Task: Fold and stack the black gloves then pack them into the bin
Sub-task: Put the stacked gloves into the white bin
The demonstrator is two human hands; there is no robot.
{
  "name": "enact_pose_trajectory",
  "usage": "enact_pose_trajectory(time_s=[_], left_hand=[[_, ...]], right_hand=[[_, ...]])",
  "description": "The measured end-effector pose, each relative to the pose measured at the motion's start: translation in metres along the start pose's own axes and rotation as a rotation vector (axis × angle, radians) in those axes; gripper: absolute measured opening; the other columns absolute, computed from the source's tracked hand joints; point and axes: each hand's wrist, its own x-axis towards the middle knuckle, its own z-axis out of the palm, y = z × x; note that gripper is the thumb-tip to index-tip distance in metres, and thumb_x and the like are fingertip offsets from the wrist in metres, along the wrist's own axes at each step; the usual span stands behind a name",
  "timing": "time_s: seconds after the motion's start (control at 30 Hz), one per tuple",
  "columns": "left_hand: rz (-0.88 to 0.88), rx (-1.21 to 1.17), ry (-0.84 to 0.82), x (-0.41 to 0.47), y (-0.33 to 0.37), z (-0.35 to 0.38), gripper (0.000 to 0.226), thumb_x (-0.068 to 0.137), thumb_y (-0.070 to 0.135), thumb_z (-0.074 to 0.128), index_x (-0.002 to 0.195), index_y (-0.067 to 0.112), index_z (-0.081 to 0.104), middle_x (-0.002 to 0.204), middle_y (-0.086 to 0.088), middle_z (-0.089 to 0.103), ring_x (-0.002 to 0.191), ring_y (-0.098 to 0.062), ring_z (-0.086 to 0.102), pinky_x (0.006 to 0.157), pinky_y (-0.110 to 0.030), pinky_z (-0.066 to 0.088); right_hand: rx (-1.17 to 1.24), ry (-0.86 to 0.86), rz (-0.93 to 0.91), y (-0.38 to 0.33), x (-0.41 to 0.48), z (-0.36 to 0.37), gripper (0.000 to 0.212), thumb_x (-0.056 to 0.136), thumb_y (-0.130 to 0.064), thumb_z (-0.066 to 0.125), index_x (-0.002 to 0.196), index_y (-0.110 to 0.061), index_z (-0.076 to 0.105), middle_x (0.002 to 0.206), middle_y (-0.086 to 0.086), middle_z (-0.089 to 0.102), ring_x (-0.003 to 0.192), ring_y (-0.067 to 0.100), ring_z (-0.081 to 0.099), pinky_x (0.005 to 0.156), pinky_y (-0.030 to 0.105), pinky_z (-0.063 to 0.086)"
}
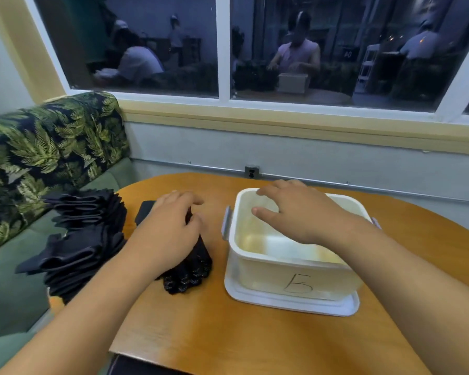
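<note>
Hands: the left hand (pixel 171 228) grips a bundle of gloves (pixel 190 274) against the table (pixel 228 334), with thumb and fingers curled round its upper end. The right hand (pixel 298 212) is held over the bin (pixel 295 266) with fingers spread and relaxed, holding nothing. The bin, marked "B", stands on its lid (pixel 295 304) at 3 o'clock of the gloves, just beside them. A pile (pixel 84 239) of further black gloves lies at 9 o'clock, at the table's edge by the sofa (pixel 52 147).
</note>
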Motion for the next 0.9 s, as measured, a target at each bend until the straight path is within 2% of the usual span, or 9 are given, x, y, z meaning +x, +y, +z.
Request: enact_pose_trajectory(time_s=[0.07, 0.23, 0.3, 0.37, 0.47, 0.57, 0.63, 0.73, 0.9], left_hand=[[-0.066, 0.001, 0.008, -0.011, -0.025, -0.012, 0.034, 0.11, 0.031, 0.048, 0.144, 0.031, 0.056, 0.145, 0.012, 0.054, 0.141, -0.014, 0.041, 0.106, -0.029, 0.037], [-0.221, -0.043, 0.0, -0.022, -0.066, -0.026, 0.039, 0.113, 0.031, 0.046, 0.152, 0.03, 0.051, 0.149, 0.009, 0.055, 0.132, -0.012, 0.052, 0.094, -0.026, 0.04], [-0.225, -0.065, -0.007, -0.02, -0.075, -0.02, 0.042, 0.113, 0.033, 0.044, 0.154, 0.03, 0.048, 0.155, 0.012, 0.051, 0.138, -0.011, 0.05, 0.101, -0.027, 0.042], [-0.208, -0.077, -0.014, -0.015, -0.084, -0.009, 0.045, 0.113, 0.036, 0.042, 0.157, 0.03, 0.046, 0.165, 0.013, 0.042, 0.15, -0.008, 0.041, 0.116, -0.03, 0.039], [-0.211, -0.067, -0.02, -0.005, -0.093, 0.007, 0.052, 0.113, 0.046, 0.036, 0.162, 0.032, 0.039, 0.171, 0.015, 0.03, 0.16, -0.002, 0.015, 0.128, -0.032, 0.026], [-0.196, -0.018, -0.052, 0.002, -0.098, 0.02, 0.06, 0.111, 0.057, 0.026, 0.165, 0.033, 0.033, 0.173, 0.017, 0.023, 0.162, -0.003, 0.006, 0.132, -0.034, 0.017], [-0.202, 0.044, -0.086, 0.004, -0.1, 0.027, 0.063, 0.11, 0.062, 0.018, 0.166, 0.035, 0.03, 0.174, 0.019, 0.02, 0.162, -0.004, 0.004, 0.133, -0.037, 0.013], [-0.223, 0.092, -0.104, 0.006, -0.103, 0.037, 0.069, 0.106, 0.067, 0.006, 0.166, 0.039, 0.026, 0.174, 0.022, 0.018, 0.162, -0.003, 0.005, 0.133, -0.037, 0.009], [-0.237, 0.122, -0.091, 0.007, -0.109, 0.044, 0.087, 0.091, 0.072, -0.016, 0.165, 0.045, 0.021, 0.173, 0.027, 0.013, 0.16, 0.002, 0.0, 0.133, -0.036, 0.003]], right_hand=[[0.055, -0.012, -0.07, -0.029, 0.02, -0.004, 0.057, 0.107, -0.067, 0.039, 0.155, -0.037, 0.05, 0.16, -0.007, 0.049, 0.146, 0.021, 0.045, 0.114, 0.047, 0.046], [0.155, -0.139, -0.194, -0.088, 0.101, -0.001, 0.05, 0.106, -0.055, 0.052, 0.151, -0.034, 0.056, 0.158, -0.006, 0.054, 0.142, 0.02, 0.052, 0.113, 0.042, 0.046], [0.172, -0.203, -0.239, -0.108, 0.14, 0.005, 0.05, 0.106, -0.051, 0.057, 0.151, -0.03, 0.057, 0.157, -0.004, 0.055, 0.14, 0.02, 0.053, 0.112, 0.038, 0.046], [0.207, -0.287, -0.261, -0.123, 0.177, 0.012, 0.053, 0.104, -0.049, 0.064, 0.151, -0.026, 0.058, 0.154, -0.002, 0.057, 0.139, 0.02, 0.055, 0.113, 0.035, 0.045], [0.282, -0.515, -0.216, -0.136, 0.229, 0.035, 0.066, 0.097, -0.053, 0.074, 0.153, -0.025, 0.055, 0.156, -0.002, 0.054, 0.143, 0.022, 0.05, 0.12, 0.044, 0.043], [0.27, -0.726, -0.171, -0.147, 0.265, 0.065, 0.084, 0.089, -0.061, 0.079, 0.158, -0.026, 0.048, 0.164, -0.004, 0.045, 0.152, 0.022, 0.039, 0.123, 0.052, 0.039], [0.246, -0.834, -0.163, -0.152, 0.28, 0.083, 0.078, 0.088, -0.061, 0.08, 0.153, -0.027, 0.052, 0.155, -0.008, 0.054, 0.146, 0.019, 0.046, 0.121, 0.051, 0.041], [0.209, -0.966, -0.169, -0.157, 0.294, 0.099, 0.064, 0.088, -0.058, 0.082, 0.139, -0.024, 0.064, 0.129, -0.007, 0.071, 0.122, 0.015, 0.065, 0.114, 0.047, 0.051], [0.216, -1.042, -0.169, -0.162, 0.311, 0.113, 0.056, 0.085, -0.053, 0.087, 0.126, -0.018, 0.072, 0.119, -0.001, 0.079, 0.115, 0.019, 0.073, 0.106, 0.042, 0.058]])
